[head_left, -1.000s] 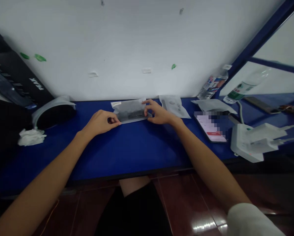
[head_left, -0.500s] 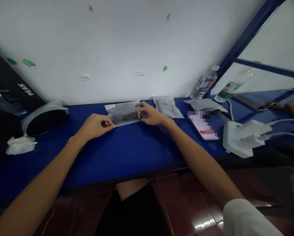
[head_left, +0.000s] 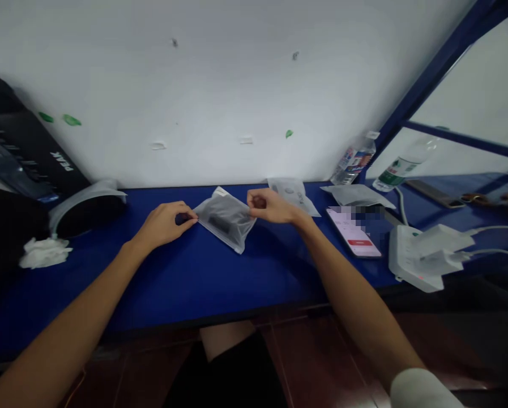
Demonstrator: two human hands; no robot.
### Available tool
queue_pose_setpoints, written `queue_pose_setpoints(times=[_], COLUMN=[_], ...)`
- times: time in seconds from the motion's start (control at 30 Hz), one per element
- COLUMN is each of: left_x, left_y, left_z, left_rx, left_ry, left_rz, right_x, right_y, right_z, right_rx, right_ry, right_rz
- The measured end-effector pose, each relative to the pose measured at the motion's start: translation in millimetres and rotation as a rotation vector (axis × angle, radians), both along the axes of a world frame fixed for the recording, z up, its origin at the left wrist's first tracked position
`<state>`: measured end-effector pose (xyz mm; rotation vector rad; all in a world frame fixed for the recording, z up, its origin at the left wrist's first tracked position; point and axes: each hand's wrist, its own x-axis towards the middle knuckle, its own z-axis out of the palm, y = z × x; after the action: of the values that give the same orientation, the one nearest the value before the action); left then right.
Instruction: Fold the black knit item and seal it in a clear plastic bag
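A frosted zip bag with something dark inside is held just over the blue tabletop, turned at a slant. My left hand pinches its left corner between thumb and fingertips. On the opposite side, my right hand grips the right edge with curled fingers. The bag's slider edge faces toward me, and a small white label shows near its top corner. What the dark contents are cannot be made out. Just behind my right hand lies another frosted bag with printing on it.
At right are a phone, a flat pouch, a white power strip with plugs, and two bottles near the divider. At left, a crumpled tissue and an open frosted bag lie beside dark gear.
The bag has turned from lying lengthwise to a slant, its slider edge swinging toward the lower right. My right hand's fingers have closed on its right edge. The view has shifted slightly.
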<state>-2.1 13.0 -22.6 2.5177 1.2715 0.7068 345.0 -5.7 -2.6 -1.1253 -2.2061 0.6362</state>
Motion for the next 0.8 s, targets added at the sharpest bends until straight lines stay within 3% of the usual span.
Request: queue_pose_setpoints(times=[0.07,0.13,0.27,0.37,0.5,0.63,0.7,0.8], left_x=[0.2,1.8,6.5,8.7,8.5,7.9,8.5,10.0], left_y=[0.4,-0.1,-1.8,-1.4,0.5,0.9,0.7,0.4], left_z=[-2.8,-5.4,-8.8,-10.7,-14.2,-17.7,-19.0,-20.1], left_rx=[0.010,0.021,0.025,0.017,0.007,-0.021,-0.028,-0.015], left_ry=[-0.015,-0.019,-0.045,-0.094,-0.165,-0.169,-0.147,-0.108], left_rz=[-0.002,-0.016,0.000,0.005,0.008,0.003,-0.004,-0.022], right_x=[-14.2,-34.1,-67.9,-72.2,-47.3,2.5,27.6,54.0], right_y=[-8.6,-17.2,-26.8,-25.0,-16.9,-7.1,-1.5,5.9], right_z=[1.6,-3.2,-20.8,-25.0,-9.7,10.0,12.2,5.0], right_rx=[0.109,0.196,0.079,0.091,0.171,0.243,0.164,-0.111], right_ry=[0.001,-0.079,-0.292,-0.297,-0.233,-0.244,-0.327,-0.479], right_rz=[-0.116,-0.144,-0.120,-0.155,-0.342,-0.731,-0.930,-0.976])
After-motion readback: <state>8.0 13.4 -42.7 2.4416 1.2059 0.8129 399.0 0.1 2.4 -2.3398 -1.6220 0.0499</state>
